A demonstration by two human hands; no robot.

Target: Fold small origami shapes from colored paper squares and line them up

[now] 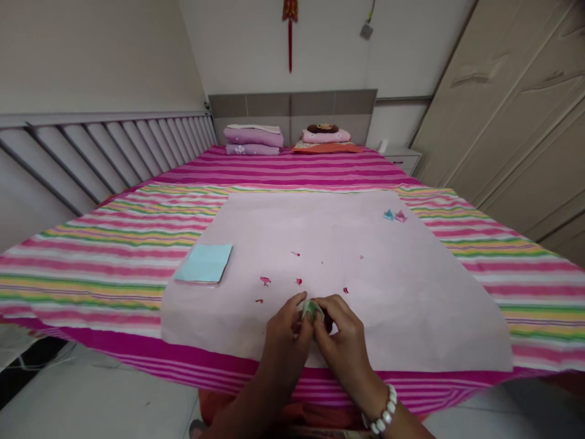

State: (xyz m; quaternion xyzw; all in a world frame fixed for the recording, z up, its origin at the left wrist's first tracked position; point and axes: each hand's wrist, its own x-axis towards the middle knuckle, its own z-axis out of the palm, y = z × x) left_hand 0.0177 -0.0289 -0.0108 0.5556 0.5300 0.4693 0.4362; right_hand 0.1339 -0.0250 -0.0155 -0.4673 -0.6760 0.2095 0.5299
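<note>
Between my two hands, low in the middle of the head view, is a small piece of folded green paper (312, 310). My left hand (287, 329) is closed, pinching its left side between thumb and fingers. Its right side is gripped the same way by my right hand (340, 329), which has a white bead bracelet at the wrist. The fingers cover much of the paper, so its full shape is hidden. Both hands are just above the front part of a pale sheet (393, 329) spread on the bed.
A stack of light-blue paper (204, 263) lies at the sheet's left edge. Small folded paper pieces, one blue (389, 214) and one pink (401, 216), sit at the far right. Several red bits, including a red scrap (265, 281), dot the middle. Folded bedding (253, 137) is by the headboard.
</note>
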